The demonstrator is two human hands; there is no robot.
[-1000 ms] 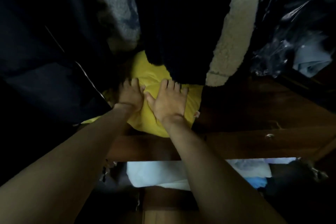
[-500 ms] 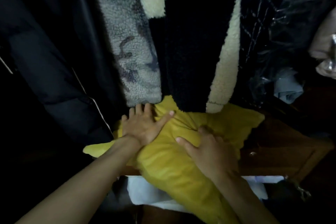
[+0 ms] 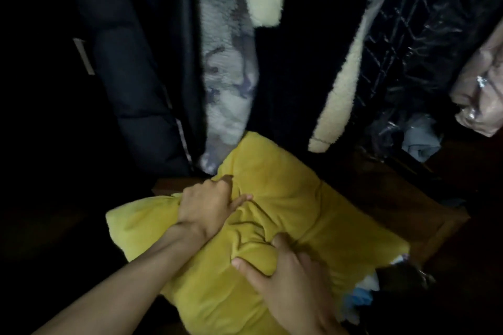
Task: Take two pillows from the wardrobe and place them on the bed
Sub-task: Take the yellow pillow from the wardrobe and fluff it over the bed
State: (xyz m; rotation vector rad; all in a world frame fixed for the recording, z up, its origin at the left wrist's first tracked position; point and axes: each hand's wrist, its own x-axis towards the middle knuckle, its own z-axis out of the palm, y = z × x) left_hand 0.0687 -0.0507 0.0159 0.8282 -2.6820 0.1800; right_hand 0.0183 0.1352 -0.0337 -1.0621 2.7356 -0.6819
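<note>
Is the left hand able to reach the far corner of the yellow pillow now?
Probably yes: the left hand already grips the yellow pillow, and nothing covers that corner below the hanging coats.

1. The pillow (image 3: 285, 212) is mustard yellow.
2. The puffer jacket (image 3: 130, 76) is dark navy.
3. The fleece garment (image 3: 228, 76) is grey, blotched darker.
4. The coat trim (image 3: 343, 95) is cream.
</note>
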